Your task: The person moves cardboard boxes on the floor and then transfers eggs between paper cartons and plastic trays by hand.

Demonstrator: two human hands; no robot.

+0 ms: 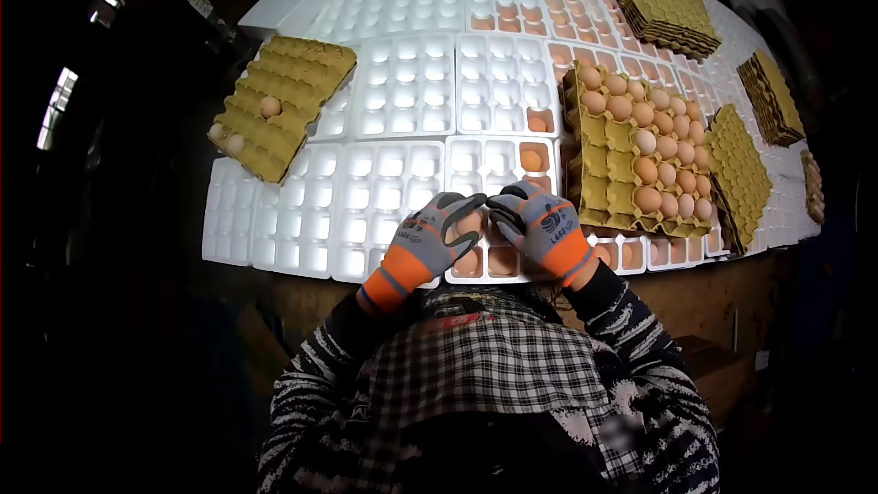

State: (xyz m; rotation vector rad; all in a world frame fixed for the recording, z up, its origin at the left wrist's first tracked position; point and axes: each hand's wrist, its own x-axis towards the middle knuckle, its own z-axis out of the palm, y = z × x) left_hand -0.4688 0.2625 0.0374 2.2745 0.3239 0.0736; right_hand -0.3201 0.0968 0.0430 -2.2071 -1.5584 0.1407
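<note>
Both hands wear grey and orange gloves over a white foam tray (465, 160) at the table's near edge. My left hand (441, 229) curls its fingers around a brown egg (468, 225) above the tray's left column. Close beside it, my right hand (535, 220) bends over the middle and right cells; what its fingers hold, if anything, is hidden. Eggs sit in the tray's near row, and another egg (531, 160) lies in its far right cell. To the right, a yellowish carton tray (605, 165) holds several eggs, with bare cups along its left side.
Another carton tray (265, 96) with a few eggs lies at the left. Stacked cartons (663, 5) stand at the back right, and more cartons (739, 174) lie at the right. White foam trays (402, 82) cover the table, some holding eggs.
</note>
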